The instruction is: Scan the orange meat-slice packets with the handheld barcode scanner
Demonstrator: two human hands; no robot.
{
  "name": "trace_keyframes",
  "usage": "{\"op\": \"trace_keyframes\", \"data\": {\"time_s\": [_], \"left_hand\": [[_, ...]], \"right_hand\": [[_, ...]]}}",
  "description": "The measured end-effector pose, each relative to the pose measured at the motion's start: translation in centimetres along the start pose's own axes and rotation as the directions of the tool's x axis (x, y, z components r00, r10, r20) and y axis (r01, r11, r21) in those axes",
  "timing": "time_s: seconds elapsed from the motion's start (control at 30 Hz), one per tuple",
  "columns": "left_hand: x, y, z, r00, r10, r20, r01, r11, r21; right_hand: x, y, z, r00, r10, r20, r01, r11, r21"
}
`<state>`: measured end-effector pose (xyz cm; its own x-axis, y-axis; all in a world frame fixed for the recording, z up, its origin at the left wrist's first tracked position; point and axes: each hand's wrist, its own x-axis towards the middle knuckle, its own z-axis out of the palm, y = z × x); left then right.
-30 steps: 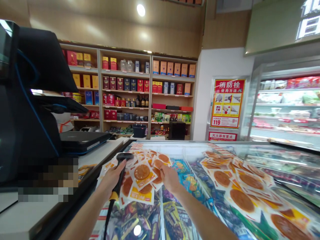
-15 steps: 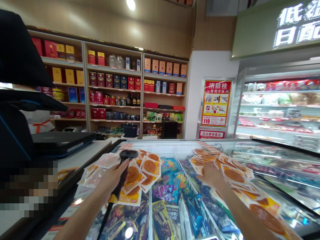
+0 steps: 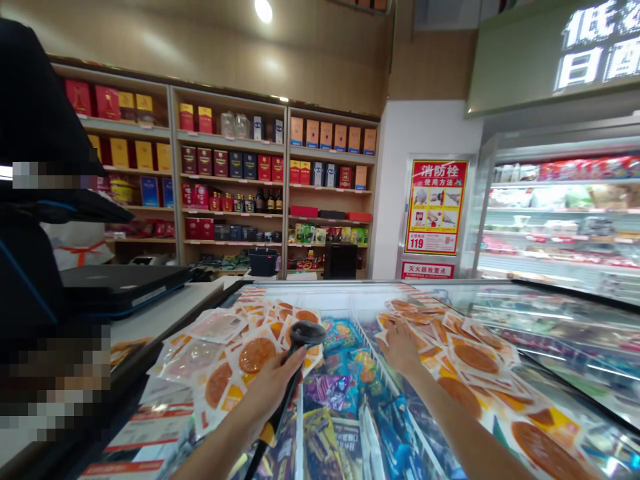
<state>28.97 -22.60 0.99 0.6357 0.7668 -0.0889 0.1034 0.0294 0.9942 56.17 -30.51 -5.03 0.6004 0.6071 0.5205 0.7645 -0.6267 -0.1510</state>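
Observation:
My left hand (image 3: 278, 379) is wrapped round the handle of a black barcode scanner (image 3: 308, 333), whose cord runs down toward me. Beneath the scanner, flat clear-and-orange packets with round orange-brown patties (image 3: 256, 354) lie spread on the freezer's glass top. My right hand (image 3: 400, 345) rests with its fingers stretched over the left edge of another spread of the same packets (image 3: 474, 357). Its fingertips touch them, and I cannot make out anything gripped there. Some packets at the far left (image 3: 193, 357) show mostly their pale, clear side.
Through the freezer's glass, bagged frozen snacks (image 3: 327, 393) lie in wire-divided rows. A counter with a black flat device (image 3: 125, 283) stands at the left. Behind are shelves of boxed goods (image 3: 230, 163); a lit chilled cabinet (image 3: 565, 207) is at the right.
My left hand has moved right with the scanner, uncovering packets on the left pile. My right hand has shifted slightly left, to the edge of the right pile.

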Motion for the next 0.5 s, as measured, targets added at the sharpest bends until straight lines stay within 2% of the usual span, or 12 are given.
{"op": "trace_keyframes", "data": {"time_s": [0.13, 0.27, 0.37, 0.5], "left_hand": [[-0.5, 0.2, -0.9, 1.0, -0.006, 0.02, 0.006, 1.0, -0.017], [-0.7, 0.4, -1.6, 0.998, 0.003, 0.061, -0.001, 0.999, -0.042], [-0.2, 0.2, -2.0, 0.997, -0.006, 0.077, 0.011, 0.998, -0.059], [0.1, 0.1, -2.5, 0.995, -0.003, 0.097, 0.01, 0.998, -0.07]], "right_hand": [[0.7, 3.1, -1.9, 0.973, -0.175, 0.151, 0.153, 0.977, 0.15], [0.0, 5.8, -3.2, 0.938, -0.149, 0.314, 0.129, 0.988, 0.085], [-0.6, 5.4, -3.2, 0.94, -0.17, 0.297, 0.165, 0.985, 0.041], [-0.8, 3.3, -3.2, 0.927, -0.3, 0.225, 0.259, 0.946, 0.194]]}}
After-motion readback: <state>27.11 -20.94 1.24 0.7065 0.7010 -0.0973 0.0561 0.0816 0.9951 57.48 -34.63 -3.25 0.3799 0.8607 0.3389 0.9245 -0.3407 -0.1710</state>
